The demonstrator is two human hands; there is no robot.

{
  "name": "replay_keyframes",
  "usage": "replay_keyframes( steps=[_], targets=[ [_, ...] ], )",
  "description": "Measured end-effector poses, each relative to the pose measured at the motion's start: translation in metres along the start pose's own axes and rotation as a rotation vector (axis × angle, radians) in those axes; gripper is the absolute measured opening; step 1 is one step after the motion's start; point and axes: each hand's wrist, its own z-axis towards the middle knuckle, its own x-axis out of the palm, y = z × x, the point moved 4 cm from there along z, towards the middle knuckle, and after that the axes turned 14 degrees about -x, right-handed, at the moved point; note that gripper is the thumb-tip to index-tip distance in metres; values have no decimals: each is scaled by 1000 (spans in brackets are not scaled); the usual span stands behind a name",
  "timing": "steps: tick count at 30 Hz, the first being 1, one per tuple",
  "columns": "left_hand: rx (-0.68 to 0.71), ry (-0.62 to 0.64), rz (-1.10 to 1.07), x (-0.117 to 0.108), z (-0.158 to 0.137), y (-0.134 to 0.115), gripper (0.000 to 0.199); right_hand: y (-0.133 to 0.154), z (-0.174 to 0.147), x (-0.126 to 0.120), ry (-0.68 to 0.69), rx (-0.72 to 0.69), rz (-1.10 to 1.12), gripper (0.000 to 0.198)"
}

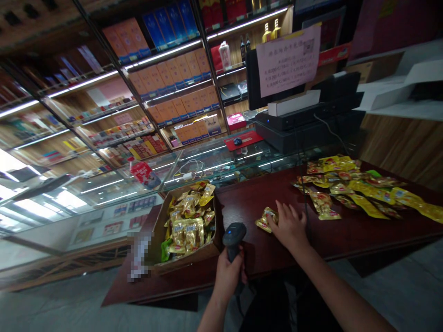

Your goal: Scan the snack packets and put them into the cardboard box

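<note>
My left hand [230,268] is wrapped round the handle of a dark barcode scanner [234,234], which points up and away with a small blue light on its head. To its right, my right hand [288,226] lies over the table with its fingers spread. Its thumb side touches a small gold snack packet [265,220] lying flat. On the left, an open cardboard box [218,233] is filled with similar gold snack packets [188,233]. More yellow and gold snack packets [321,203] are spread in a loose group at the right of the table.
The dark red table [238,196] adjoins a glass display counter [204,159]. A monitor [254,83] with a paper notice [289,60] stands behind, beside a black printer-like device [337,87]. A red-labelled bottle [142,173] stands on the glass. Stocked shelves line the back wall.
</note>
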Motion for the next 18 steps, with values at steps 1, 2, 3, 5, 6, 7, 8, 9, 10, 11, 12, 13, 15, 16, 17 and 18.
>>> replay_keyframes(
  steps=[1,2,3,5,6,7,8,9,10,11,12,13,15,16,17,18],
  targets=[
    [-2,3,-3,0,0,0,46,2,-1,-1,17,-26,6,58],
    [-2,3,-4,0,1,1,45,5,-2,-1,30,-54,22,59],
    [-2,1,-2,0,1,1,45,7,-2,-1,43,-78,51,60],
    [-2,-3,5,0,2,2,44,9,-1,0,68,-101,168,59],
    [-1,-4,11,0,3,2,44,9,-1,2,80,-104,252,58],
    [0,-4,17,0,3,2,44,9,0,3,87,-103,343,57],
    [0,-7,21,-1,3,2,44,9,1,5,89,-99,429,55],
    [0,-9,23,-1,3,2,45,8,2,7,90,-92,504,53],
    [-1,-11,24,-2,3,2,45,7,3,9,94,-80,560,50],
    [-4,-8,26,-2,3,2,45,5,3,10,100,-64,599,48],
    [-7,-1,26,-2,3,2,45,4,4,11,109,-46,625,47],
    [-10,8,26,-2,2,2,45,3,4,12,122,-30,644,47],
    [-13,25,22,-2,1,1,45,2,5,12,146,-10,668,48],
    [-14,34,20,-2,0,1,44,2,5,11,154,-9,677,49],
    [-11,41,19,-2,-2,-1,43,2,6,10,160,-13,686,50],
    [-5,49,24,-1,-4,-4,42,3,6,9,163,-18,695,52]
  ],
)
